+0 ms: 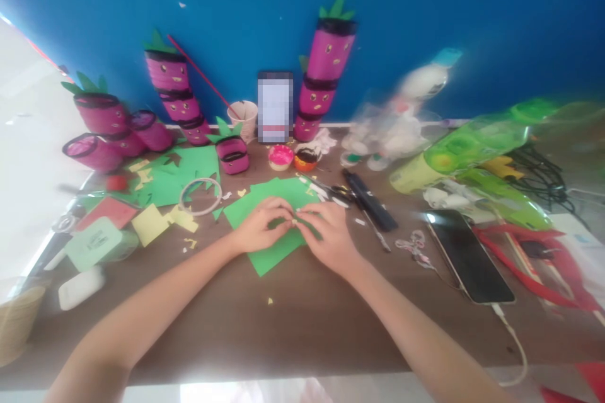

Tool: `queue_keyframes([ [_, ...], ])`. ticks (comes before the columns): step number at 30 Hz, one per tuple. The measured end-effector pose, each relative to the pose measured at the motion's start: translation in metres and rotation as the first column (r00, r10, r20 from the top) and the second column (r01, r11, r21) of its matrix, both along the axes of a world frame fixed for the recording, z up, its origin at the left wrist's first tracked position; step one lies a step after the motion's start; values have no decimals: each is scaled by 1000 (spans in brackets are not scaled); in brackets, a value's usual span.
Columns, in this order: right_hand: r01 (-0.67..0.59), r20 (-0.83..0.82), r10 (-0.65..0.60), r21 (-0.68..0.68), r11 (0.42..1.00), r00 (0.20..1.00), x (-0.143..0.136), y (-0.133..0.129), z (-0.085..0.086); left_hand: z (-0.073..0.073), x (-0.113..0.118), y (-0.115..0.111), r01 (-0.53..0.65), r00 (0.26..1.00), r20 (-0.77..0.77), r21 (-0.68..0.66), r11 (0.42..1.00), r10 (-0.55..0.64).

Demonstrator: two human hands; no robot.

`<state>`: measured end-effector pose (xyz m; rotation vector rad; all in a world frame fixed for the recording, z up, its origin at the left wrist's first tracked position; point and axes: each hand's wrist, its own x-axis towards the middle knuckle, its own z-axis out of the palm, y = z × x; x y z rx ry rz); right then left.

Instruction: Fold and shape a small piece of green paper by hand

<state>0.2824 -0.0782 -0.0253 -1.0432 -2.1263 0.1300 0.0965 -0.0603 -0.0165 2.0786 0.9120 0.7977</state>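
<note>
My left hand (265,225) and my right hand (329,233) meet fingertip to fingertip over green paper sheets (267,259) at the middle of the table. Both are closed in a pinch around something tiny and pale between them, too small to name. Scissors (341,194) lie just beyond my right hand. Behind the hands stand a small pink pot with green paper leaves (233,156), a pink paint cup (280,156) and an orange cup with dark paint (307,157).
Stacked pink figures (326,75) lean near the blue wall. Left are a tape ring (201,196), yellow paper (150,225) and a pale green box (96,244). Right lie a black tool (368,200), a cabled phone (470,255) and a green bottle (472,145). Another phone (275,107) stands upright behind.
</note>
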Motion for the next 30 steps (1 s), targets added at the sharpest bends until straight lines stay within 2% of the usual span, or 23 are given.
queue_keyframes([
  [8, -27, 23, 27, 5, 1000, 999, 1, -2, 5, -1, 1, -1, -16, 1000, -1, 6, 1000, 16],
  [13, -27, 14, 27, -47, 999, 1000, 1, -3, 4, -1, 1, -2, -33, 999, 3, 49, 998, 33],
  [18, 5, -5, -5, -79, 997, 1000, -1, -3, 2, -6, 3, -3, -43, 999, 8, 196, 980, 42],
  [24, 23, -20, -25, -97, 995, 999, -3, -3, 2, -14, 4, -5, -55, 994, -66, 389, 920, 88],
  [30, 45, -23, -47, -86, 995, 999, -6, -3, 2, -11, 6, -9, -54, 982, -128, 523, 850, 142],
])
